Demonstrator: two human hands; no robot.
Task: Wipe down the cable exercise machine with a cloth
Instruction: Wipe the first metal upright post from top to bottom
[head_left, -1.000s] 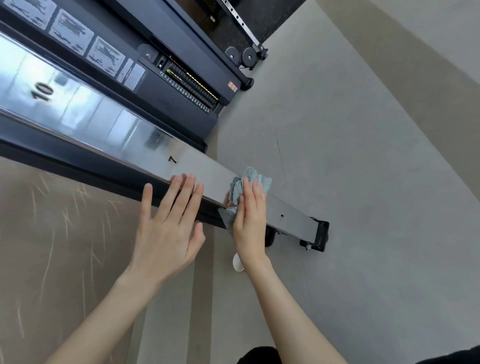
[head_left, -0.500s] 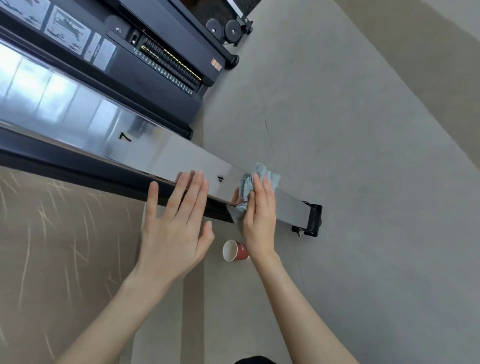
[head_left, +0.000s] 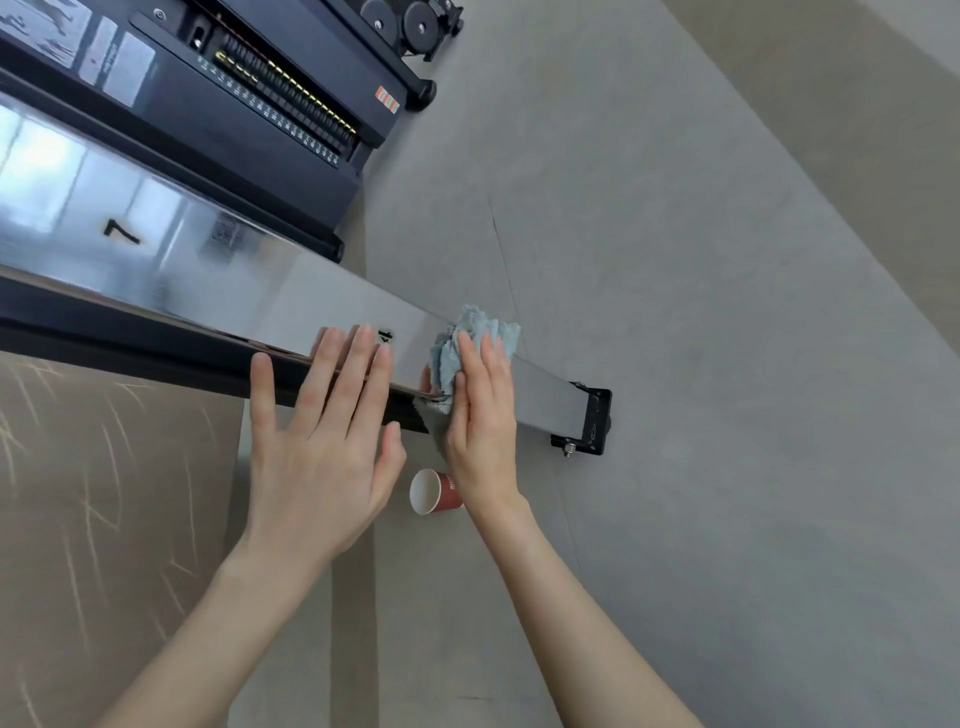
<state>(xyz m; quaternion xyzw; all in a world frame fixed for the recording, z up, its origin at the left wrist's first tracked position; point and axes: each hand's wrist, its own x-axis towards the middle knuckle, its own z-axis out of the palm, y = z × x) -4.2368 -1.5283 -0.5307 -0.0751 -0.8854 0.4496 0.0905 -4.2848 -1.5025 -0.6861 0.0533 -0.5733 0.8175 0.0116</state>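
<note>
A shiny steel upright rail (head_left: 218, 275) of the cable machine runs from the left down to a black foot bracket (head_left: 595, 421) on the floor, marked with the numbers 7 and 4. My right hand (head_left: 480, 415) presses a crumpled light blue cloth (head_left: 467, 338) flat against the rail just past the 4. Its fingers lie straight over the cloth, and the thumb is hidden behind the rail's edge. My left hand (head_left: 327, 441) is open, with straight fingers resting on the rail beside the 4.
The black weight stack housing (head_left: 249, 119) with its pin scale stands behind the rail, and black wheels (head_left: 410, 21) sit beyond it. A red paper cup (head_left: 434, 491) lies on its side on the grey floor under my right wrist. A brown mat (head_left: 104, 493) lies at the left.
Both hands and the cloth have slid down the rail, from near the 7 to past the 4, closer to the foot bracket. The red cup has come into view.
</note>
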